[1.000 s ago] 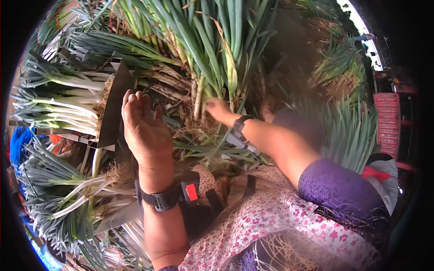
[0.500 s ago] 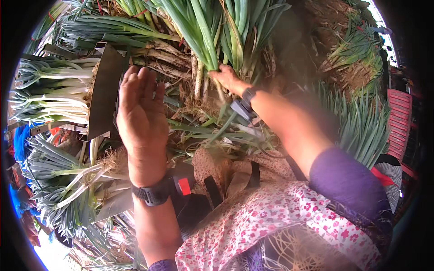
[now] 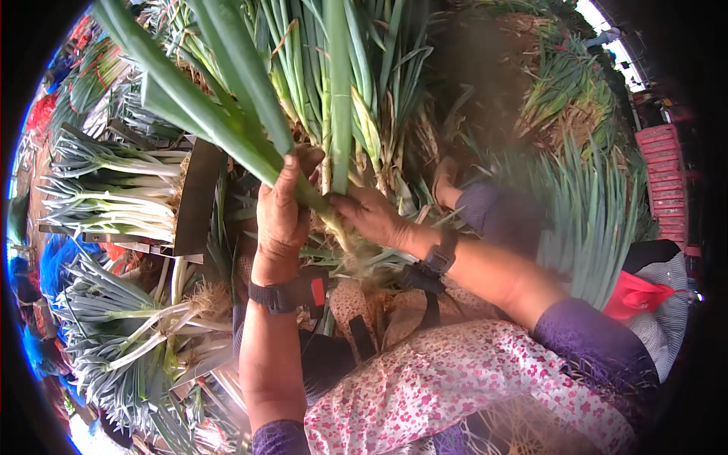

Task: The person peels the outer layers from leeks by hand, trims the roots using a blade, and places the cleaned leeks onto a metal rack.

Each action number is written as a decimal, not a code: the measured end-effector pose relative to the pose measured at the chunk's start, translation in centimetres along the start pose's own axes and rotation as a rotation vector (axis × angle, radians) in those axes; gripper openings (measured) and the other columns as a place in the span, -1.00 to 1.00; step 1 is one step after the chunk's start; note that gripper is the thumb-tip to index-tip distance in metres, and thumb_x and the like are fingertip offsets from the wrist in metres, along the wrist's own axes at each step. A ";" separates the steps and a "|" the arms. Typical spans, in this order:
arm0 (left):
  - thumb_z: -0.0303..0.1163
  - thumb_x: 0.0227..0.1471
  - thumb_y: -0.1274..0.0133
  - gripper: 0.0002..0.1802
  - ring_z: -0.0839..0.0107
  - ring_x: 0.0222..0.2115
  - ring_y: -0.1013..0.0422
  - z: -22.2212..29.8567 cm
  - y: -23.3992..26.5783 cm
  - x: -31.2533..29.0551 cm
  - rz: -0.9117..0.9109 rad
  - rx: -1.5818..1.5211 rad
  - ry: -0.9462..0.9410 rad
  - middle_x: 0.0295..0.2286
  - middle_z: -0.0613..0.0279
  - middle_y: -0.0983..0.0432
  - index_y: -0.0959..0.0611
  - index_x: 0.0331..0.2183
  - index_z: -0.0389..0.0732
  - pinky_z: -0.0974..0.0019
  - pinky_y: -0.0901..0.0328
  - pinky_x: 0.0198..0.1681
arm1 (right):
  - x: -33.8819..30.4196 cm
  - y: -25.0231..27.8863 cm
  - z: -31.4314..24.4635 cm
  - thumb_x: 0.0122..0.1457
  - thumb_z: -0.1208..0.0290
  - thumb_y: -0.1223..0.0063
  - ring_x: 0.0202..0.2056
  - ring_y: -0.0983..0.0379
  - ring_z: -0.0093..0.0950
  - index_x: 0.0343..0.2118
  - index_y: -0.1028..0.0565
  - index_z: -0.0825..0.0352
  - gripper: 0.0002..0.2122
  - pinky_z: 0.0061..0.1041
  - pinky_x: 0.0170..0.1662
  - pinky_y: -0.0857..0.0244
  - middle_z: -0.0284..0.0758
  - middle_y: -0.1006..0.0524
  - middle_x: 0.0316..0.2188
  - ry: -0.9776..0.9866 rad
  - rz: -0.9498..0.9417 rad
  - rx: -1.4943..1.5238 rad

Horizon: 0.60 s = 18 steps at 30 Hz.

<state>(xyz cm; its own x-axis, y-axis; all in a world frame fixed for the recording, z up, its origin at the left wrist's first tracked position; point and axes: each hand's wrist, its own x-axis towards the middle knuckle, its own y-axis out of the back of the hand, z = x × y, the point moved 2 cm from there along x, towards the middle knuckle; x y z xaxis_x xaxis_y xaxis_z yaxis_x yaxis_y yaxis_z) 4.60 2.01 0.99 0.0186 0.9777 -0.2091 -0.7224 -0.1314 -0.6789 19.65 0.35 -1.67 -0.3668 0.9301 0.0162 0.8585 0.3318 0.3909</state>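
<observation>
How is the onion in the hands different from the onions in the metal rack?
The held onion slants, leaves toward the picture's upper left; the rack onions lie sideways, leaves left. The held onion's stalk looks yellowish-green; the rack onions have whiter stalks. The held onion is up in the grip; the rack onions lie bunched together. Both have green leaves and stringy roots.

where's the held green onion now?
Head view, left of centre: the green onion is in the left hand, with the right hand at its lower stem, leaves reaching upper left.
</observation>
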 end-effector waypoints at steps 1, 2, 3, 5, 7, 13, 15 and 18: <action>-0.14 -0.02 -0.09 -0.53 0.32 -0.32 -0.41 0.2 0.1 -0.4 -0.014 -0.044 -0.017 -0.31 0.13 -0.47 -0.43 -0.16 -0.27 0.29 -0.30 -0.21 | -0.9 0.1 1.0 0.19 0.30 0.15 -0.63 -0.32 -0.51 -0.44 -0.48 0.40 -0.74 -0.54 -0.53 -0.24 -0.28 -0.49 -0.59 -0.233 -0.032 0.034; -0.10 0.00 -0.06 -0.52 0.37 -0.40 -0.40 0.9 0.6 -0.7 -0.001 -0.076 -0.034 -0.37 0.19 -0.46 -0.43 -0.17 -0.27 0.31 -0.30 -0.28 | -2.1 0.2 2.6 0.19 0.31 0.15 -0.66 -0.29 -0.54 -0.50 -0.48 0.39 -0.73 -0.56 -0.58 -0.22 -0.29 -0.47 -0.61 -0.466 -0.068 0.071; -0.08 0.02 -0.02 -0.54 0.46 -0.53 -0.33 1.9 0.7 -0.6 -0.040 -0.086 -0.084 -0.49 0.29 -0.42 -0.43 -0.17 -0.24 0.37 -0.27 -0.41 | -3.9 0.5 6.0 0.19 0.33 0.17 -0.68 -0.28 -0.59 -0.52 -0.47 0.36 -0.75 -0.60 -0.62 -0.20 -0.34 -0.45 -0.65 -0.276 -0.115 -0.157; -0.07 0.04 0.01 -0.55 0.54 -0.61 -0.22 3.8 1.8 -0.3 -0.080 -0.089 -0.120 -0.55 0.36 -0.34 -0.43 -0.16 -0.21 0.42 -0.20 -0.51 | -9.5 1.2 14.3 0.13 0.18 0.08 -0.63 -0.36 -0.42 -0.49 -0.49 0.39 -0.68 -0.39 -0.53 -0.27 -0.22 -0.43 -0.67 -0.510 -0.260 -0.450; 0.06 0.06 0.11 -0.45 0.52 -0.63 -0.23 5.2 1.4 -0.2 -0.145 -0.166 -0.137 -0.54 0.29 -0.34 -0.40 -0.12 -0.21 0.40 -0.22 -0.51 | -14.8 4.4 21.0 0.05 0.28 0.06 -0.45 -0.46 -0.24 -0.48 -0.53 0.39 -0.75 -0.28 -0.33 -0.29 -0.07 -0.49 -0.54 -0.680 -0.612 -0.873; 0.04 0.12 0.31 -0.44 0.36 -0.47 -0.29 4.5 0.7 -0.9 -0.106 -0.520 0.000 -0.41 0.14 -0.40 -0.42 -0.09 -0.22 0.33 -0.23 -0.33 | -3.8 1.7 5.9 0.08 0.26 -0.06 -0.32 -0.41 -0.33 -0.10 -0.33 0.36 -0.62 -0.39 -0.09 -0.33 -0.15 -0.42 -0.22 -0.084 0.161 0.221; -0.09 0.13 0.33 -0.51 0.31 -0.43 -0.33 2.4 4.9 0.9 0.016 -0.543 -0.030 -0.35 0.11 -0.42 -0.41 -0.09 -0.23 0.31 -0.26 -0.29 | 0.0 -0.6 -2.9 0.05 0.31 -0.10 -0.18 -0.40 -0.31 -0.07 -0.30 0.34 -0.59 -0.37 -0.03 -0.30 -0.09 -0.32 -0.04 -0.083 0.002 0.309; -0.30 0.12 0.22 -0.66 0.30 -0.32 -0.36 1.6 3.7 0.7 -0.107 -0.419 -0.020 -0.34 0.15 -0.42 -0.37 -0.08 -0.21 0.24 -0.30 -0.20 | 2.9 -1.2 -6.5 0.01 0.29 -0.16 -0.21 -0.40 -0.49 -0.15 -0.35 0.37 -0.61 -0.56 -0.14 -0.32 -0.25 -0.46 -0.25 0.170 -0.066 0.029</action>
<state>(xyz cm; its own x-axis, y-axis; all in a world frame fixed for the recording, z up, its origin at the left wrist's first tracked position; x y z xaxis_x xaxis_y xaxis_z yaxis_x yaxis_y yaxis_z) 0.85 2.44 -0.48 0.0623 0.9919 -0.1111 -0.3738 -0.0801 -0.9241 15.22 1.64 3.90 -0.4763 0.8667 0.1479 0.8395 0.3983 0.3696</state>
